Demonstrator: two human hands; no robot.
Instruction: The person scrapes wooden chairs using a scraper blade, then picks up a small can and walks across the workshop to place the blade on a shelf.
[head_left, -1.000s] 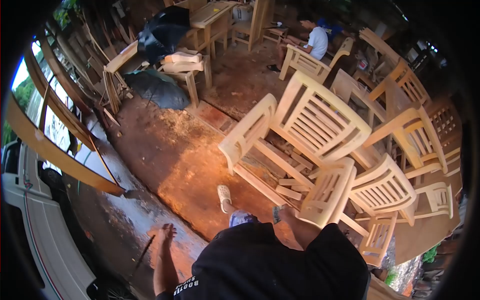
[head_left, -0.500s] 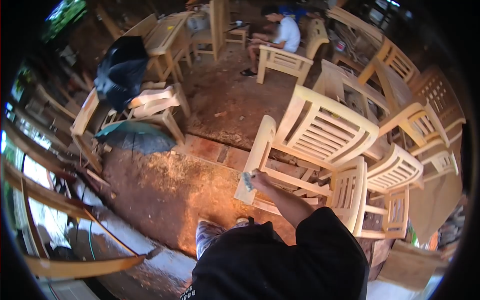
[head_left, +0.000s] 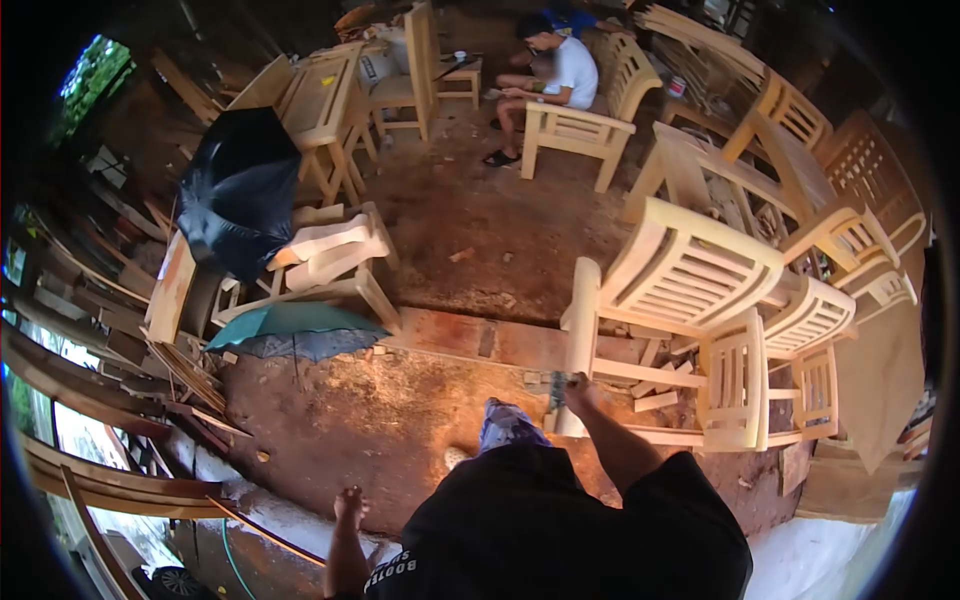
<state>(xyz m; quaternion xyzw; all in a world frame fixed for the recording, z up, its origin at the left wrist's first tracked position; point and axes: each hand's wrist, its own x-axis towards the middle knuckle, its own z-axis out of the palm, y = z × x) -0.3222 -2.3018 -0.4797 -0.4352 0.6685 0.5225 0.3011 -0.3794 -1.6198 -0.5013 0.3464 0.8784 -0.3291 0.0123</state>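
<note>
My right hand (head_left: 580,392) is closed on a crumpled grey-green cloth-like piece (head_left: 557,390), held against the outer side of a pale wooden armrest (head_left: 582,325). This armrest belongs to an unfinished wooden bench or chair frame with a slatted back (head_left: 690,265). Its seat is open, and loose offcuts show through it. Low on the left, away from the furniture, my left hand (head_left: 350,505) hangs with its fingers loosely apart and nothing visible in it.
A black umbrella (head_left: 240,190) and a green one (head_left: 295,330) stand open at the left, by a wooden frame. A seated person (head_left: 570,75) is at the back. More chair frames (head_left: 865,240) crowd the right. Planks (head_left: 90,390) lie along the left edge.
My view has turned, and I have stepped beside the armrest. My right hand stays at its end with the cloth-like piece. My left hand has come into view.
</note>
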